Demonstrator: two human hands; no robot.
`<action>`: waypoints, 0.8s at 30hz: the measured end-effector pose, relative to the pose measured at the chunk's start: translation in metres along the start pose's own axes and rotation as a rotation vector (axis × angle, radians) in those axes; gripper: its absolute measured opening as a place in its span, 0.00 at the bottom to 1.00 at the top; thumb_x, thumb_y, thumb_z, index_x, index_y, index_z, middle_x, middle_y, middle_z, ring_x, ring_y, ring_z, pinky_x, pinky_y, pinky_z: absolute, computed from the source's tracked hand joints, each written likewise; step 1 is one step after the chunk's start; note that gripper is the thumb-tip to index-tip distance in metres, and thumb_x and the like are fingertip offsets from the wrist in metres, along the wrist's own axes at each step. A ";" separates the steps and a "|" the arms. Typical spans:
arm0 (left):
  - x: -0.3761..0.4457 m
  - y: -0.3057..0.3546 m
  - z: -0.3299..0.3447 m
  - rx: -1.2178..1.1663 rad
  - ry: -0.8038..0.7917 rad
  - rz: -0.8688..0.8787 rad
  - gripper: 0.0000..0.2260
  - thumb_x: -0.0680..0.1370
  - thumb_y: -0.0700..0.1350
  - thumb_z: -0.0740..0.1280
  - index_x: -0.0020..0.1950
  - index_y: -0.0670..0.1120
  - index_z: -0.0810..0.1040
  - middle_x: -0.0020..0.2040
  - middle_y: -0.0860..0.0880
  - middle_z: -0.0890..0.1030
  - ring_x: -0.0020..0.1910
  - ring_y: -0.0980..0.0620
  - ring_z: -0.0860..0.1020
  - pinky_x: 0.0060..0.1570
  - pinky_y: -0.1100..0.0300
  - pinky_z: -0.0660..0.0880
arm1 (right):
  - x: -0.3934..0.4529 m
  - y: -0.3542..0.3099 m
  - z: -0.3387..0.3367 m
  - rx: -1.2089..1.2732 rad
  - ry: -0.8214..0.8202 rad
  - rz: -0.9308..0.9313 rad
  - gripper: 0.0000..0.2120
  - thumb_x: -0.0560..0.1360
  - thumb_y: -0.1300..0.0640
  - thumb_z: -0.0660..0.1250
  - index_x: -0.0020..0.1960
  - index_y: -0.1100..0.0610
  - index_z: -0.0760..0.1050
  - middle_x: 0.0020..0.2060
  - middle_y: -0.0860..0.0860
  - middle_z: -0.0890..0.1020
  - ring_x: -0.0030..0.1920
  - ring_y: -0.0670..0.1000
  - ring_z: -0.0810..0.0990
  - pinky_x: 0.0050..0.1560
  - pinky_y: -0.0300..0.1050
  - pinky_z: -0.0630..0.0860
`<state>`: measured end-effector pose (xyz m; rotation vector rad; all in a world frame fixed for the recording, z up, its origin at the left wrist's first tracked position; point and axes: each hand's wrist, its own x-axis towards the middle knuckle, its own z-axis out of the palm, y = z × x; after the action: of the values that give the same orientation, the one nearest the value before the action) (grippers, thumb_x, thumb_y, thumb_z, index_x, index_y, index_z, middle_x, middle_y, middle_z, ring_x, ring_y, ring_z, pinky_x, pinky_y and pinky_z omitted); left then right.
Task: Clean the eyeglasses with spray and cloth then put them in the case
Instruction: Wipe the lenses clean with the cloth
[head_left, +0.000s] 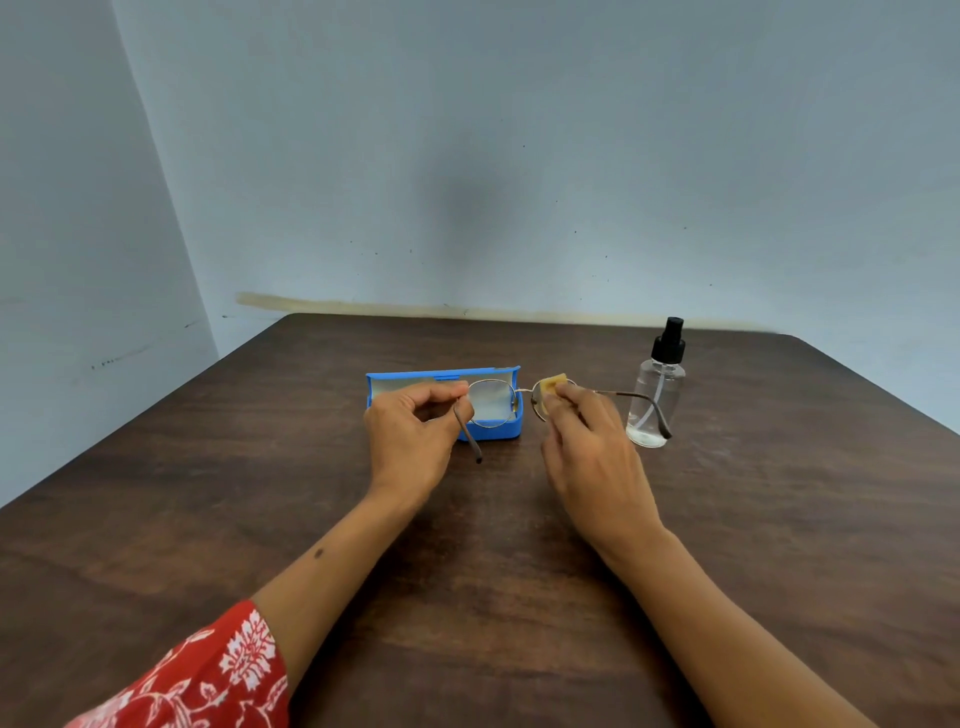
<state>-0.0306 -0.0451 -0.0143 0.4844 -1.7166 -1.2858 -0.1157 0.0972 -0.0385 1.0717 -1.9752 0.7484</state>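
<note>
Wire-framed eyeglasses (498, 402) held between both hands (415, 431).

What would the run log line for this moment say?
step: wiping lens | left hand: holds eyeglasses | right hand: presses cloth | case: open | spray bottle: upright

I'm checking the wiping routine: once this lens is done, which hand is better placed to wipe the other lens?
The right hand: it already pinches the yellow cloth against the eyeglasses, while the left hand is occupied gripping the frame near its temple.
</note>
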 end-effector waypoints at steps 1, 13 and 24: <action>0.001 -0.001 0.000 -0.010 -0.001 -0.013 0.07 0.69 0.35 0.73 0.46 0.42 0.84 0.43 0.47 0.85 0.43 0.51 0.84 0.49 0.50 0.80 | 0.000 -0.002 0.000 0.010 -0.017 -0.019 0.15 0.75 0.62 0.61 0.57 0.67 0.78 0.53 0.60 0.79 0.52 0.59 0.79 0.50 0.46 0.78; 0.002 -0.001 0.000 -0.080 0.026 -0.091 0.08 0.70 0.34 0.73 0.48 0.39 0.83 0.44 0.47 0.84 0.45 0.51 0.83 0.50 0.49 0.80 | -0.002 -0.001 0.001 0.011 -0.040 -0.045 0.13 0.73 0.64 0.64 0.57 0.65 0.78 0.53 0.57 0.80 0.51 0.57 0.79 0.41 0.47 0.80; 0.001 0.002 0.001 -0.055 0.055 -0.076 0.08 0.70 0.35 0.73 0.48 0.40 0.83 0.44 0.48 0.84 0.44 0.52 0.83 0.49 0.50 0.81 | -0.003 -0.002 0.001 -0.006 -0.089 -0.045 0.17 0.68 0.69 0.72 0.56 0.63 0.80 0.54 0.56 0.82 0.51 0.57 0.80 0.38 0.47 0.81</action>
<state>-0.0312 -0.0446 -0.0122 0.5521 -1.6264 -1.3577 -0.1129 0.0965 -0.0412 1.1595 -2.0194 0.6810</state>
